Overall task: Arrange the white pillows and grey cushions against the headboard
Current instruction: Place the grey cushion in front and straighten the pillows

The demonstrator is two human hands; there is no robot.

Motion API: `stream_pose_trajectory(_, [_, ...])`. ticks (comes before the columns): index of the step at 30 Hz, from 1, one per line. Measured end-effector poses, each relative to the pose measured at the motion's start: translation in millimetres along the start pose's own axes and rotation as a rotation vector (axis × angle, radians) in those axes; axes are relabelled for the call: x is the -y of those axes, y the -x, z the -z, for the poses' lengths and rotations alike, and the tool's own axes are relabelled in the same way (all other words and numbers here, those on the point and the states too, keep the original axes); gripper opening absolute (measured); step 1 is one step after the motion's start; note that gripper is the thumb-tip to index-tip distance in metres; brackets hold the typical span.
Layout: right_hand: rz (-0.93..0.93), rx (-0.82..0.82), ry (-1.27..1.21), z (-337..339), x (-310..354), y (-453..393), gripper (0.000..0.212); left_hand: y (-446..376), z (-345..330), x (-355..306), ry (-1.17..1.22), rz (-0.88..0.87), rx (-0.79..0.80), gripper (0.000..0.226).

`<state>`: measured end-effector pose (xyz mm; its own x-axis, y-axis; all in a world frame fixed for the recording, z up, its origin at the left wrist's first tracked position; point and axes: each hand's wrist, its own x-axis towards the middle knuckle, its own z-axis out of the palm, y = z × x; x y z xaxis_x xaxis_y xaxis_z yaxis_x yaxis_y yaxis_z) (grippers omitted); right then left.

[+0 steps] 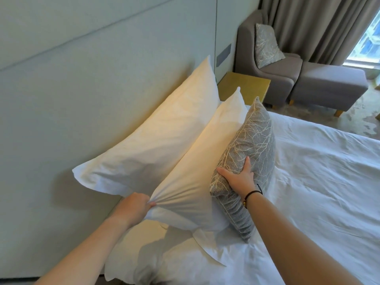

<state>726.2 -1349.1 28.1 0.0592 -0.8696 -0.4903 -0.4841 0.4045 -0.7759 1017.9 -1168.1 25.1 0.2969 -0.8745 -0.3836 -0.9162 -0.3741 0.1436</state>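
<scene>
A large white pillow (156,138) leans against the pale padded headboard (82,75). A second white pillow (205,161) stands in front of it; my left hand (134,207) grips its bunched near corner. A grey cushion (253,140) with a pale branch pattern stands upright against that second pillow. My right hand (239,175) grips its near top edge, thumb and fingers spread over the edge. Another white pillow (164,256) lies flat on the bed below my arms, partly hidden.
The white bed sheet (318,182) spreads to the right. A gold bedside table (246,85) stands beyond the pillows. A grey armchair (267,68) holds a matching patterned cushion (267,46), with a grey ottoman (329,85) beside it and curtains behind.
</scene>
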Motion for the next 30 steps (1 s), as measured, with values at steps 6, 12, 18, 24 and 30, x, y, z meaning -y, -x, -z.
stream_pose_trajectory(6, [0.007, -0.011, 0.031, -3, -4, -11, 0.132, 23, 49, 44, 0.065, 0.087, -0.399, 0.025])
stream_pose_trajectory(12, [-0.006, -0.039, 0.099, -7, 3, -1, 0.131, 16, 101, 94, 0.034, 0.354, -0.469, 0.057])
stream_pose_trajectory(18, [-0.014, -0.002, 0.095, 4, 5, 9, 0.135, 11, 100, 127, 0.625, 0.430, -0.363, 0.053])
stream_pose_trajectory(24, [-0.035, 0.006, 0.083, 4, 7, 12, 0.141, 24, 85, 130, 0.391, 0.202, -0.334, 0.019])
stream_pose_trajectory(30, [-0.059, 0.016, 0.060, 6, 9, 16, 0.136, 28, 95, 146, 0.114, 0.262, -0.427, 0.039])
